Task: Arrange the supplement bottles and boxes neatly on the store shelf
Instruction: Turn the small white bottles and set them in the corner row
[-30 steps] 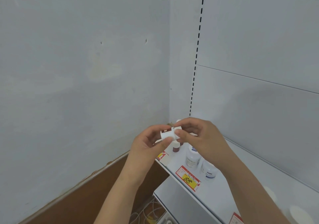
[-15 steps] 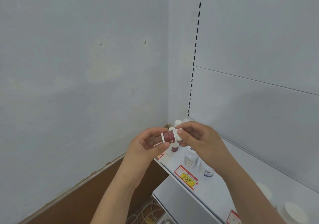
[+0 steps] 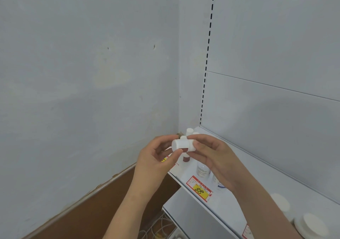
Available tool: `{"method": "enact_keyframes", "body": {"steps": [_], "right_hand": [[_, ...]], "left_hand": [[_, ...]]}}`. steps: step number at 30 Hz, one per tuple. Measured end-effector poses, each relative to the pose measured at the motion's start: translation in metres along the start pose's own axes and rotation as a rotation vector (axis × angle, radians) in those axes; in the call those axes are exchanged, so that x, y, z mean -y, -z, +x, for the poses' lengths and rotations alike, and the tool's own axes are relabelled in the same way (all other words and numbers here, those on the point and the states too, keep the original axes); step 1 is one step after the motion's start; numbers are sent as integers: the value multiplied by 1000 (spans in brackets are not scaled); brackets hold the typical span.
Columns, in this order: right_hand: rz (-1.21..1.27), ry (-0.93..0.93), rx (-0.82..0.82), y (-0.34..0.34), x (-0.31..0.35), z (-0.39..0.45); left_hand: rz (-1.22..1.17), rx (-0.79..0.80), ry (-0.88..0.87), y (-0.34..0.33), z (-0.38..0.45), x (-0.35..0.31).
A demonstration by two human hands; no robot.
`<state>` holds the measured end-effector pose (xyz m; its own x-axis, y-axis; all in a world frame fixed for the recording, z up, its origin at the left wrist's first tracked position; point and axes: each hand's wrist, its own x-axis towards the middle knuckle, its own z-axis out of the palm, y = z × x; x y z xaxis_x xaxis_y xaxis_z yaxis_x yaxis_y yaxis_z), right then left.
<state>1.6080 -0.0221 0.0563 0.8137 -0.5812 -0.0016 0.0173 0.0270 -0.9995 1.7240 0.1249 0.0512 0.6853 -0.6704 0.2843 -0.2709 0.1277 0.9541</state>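
Note:
Both hands hold one small white supplement bottle [image 3: 181, 145] on its side above the left end of the white shelf [image 3: 244, 180]. My left hand [image 3: 156, 157] pinches its white cap end between thumb and fingers. My right hand [image 3: 211, 154] grips the bottle's other end. Behind and below it stand a red-labelled bottle [image 3: 186, 158] and a white-capped bottle [image 3: 189, 131] in the shelf's corner. Two more small white bottles [image 3: 202, 170] stand under my right wrist, partly hidden.
A red and yellow price tag [image 3: 199, 188] marked 88 hangs on the shelf's front edge. White-lidded jars [image 3: 311, 225] sit at the shelf's right. A wall closes the left side; the slotted shelf upright [image 3: 207, 54] rises at the back. Cables [image 3: 161, 227] lie below.
The bottle has been turned in my fingers: its red label faced me half a second ago, now its white cap end does. Both hands stay at the same spot.

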Motion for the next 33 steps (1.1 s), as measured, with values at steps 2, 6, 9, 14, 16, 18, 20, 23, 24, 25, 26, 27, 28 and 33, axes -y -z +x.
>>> {"method": "enact_keyframes", "body": {"steps": [2,6,9,14,16,18,20,23,24,25,26,27,28,33], "right_hand": [[-186,73,-125,2,0,7],[-546,259,-226,1,3,31],[-750,363,-145,-7,-2,59],[-1105,350,49,-20,-22,102],[-1194,315,115,-25,-30,113],[-1299,248,166,-29,-37,120],[-1413,158,222,-32,-42,126],[-1517,100,272,-33,-46,131],[-1549,102,286,-33,-45,131],[-1566,106,296,-32,-44,132],[-1544,112,291,-31,-44,131],[-1488,130,271,-29,-42,130],[-1413,166,233,-25,-40,129],[-1331,240,36,8,-38,129]], "left_hand": [[117,-33,-3,0,7,19],[592,-24,50,-1,28,78],[835,58,85,-4,40,125],[914,111,137,-12,33,168],[909,94,130,-12,32,171],[904,88,121,-12,33,171],[896,85,106,-12,33,172],[885,77,92,-11,33,175],[888,73,86,-11,33,176],[892,70,84,-11,33,178],[893,70,86,-11,33,179],[890,68,87,-11,33,180],[887,64,83,-11,33,181],[887,62,73,-11,32,179]]}}
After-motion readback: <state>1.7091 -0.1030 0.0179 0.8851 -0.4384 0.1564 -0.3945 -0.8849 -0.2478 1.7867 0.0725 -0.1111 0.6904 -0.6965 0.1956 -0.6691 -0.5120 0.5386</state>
